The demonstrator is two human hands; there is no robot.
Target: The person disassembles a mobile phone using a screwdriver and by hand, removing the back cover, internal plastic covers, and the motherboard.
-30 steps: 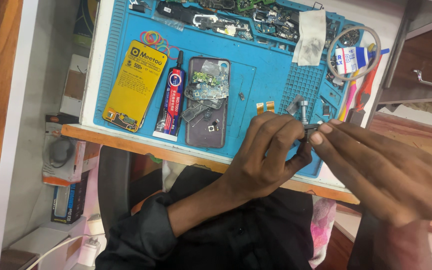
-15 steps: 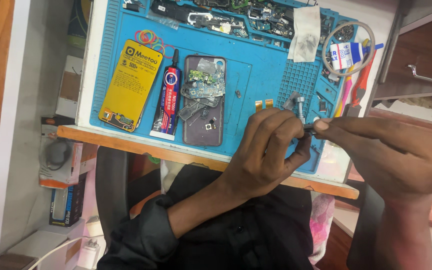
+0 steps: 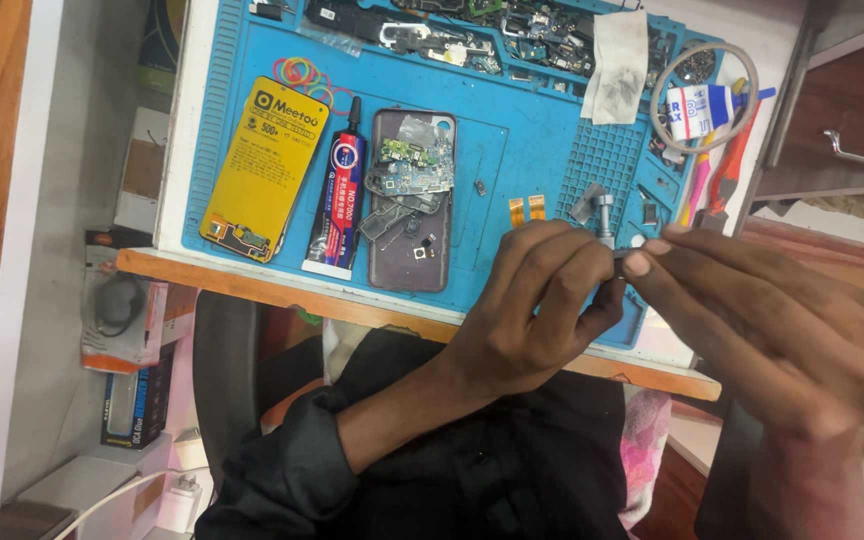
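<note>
Both hands meet just over the near edge of the blue silicone mat (image 3: 542,150), toward its right end. The left hand (image 3: 537,310) is curled nearly closed, thumb and forefinger pinching a small dark metal part (image 3: 620,254) that barely shows between the fingertips. The right hand (image 3: 772,320) comes in from the right with its fingers long and close together, the forefinger tip pressed against the same part; whether it truly grips it I cannot tell. With something this tiny, I'd say the sound way is to keep both wrists braced low over the mat so a slip lands on the soft rubber rather than the floor, and to press lightly. Just beyond the fingertips on the mat stands a short silvery metal post (image 3: 604,212). Farther left on the mat lies an opened phone (image 3: 412,200), its grey shell dull and its small green circuit board exposed, then a slim glue tube (image 3: 337,200) with a black nozzle, then a flat glossy yellow battery (image 3: 264,165). A crumpled white tissue (image 3: 617,65) rests near the mat's far edge.
</note>
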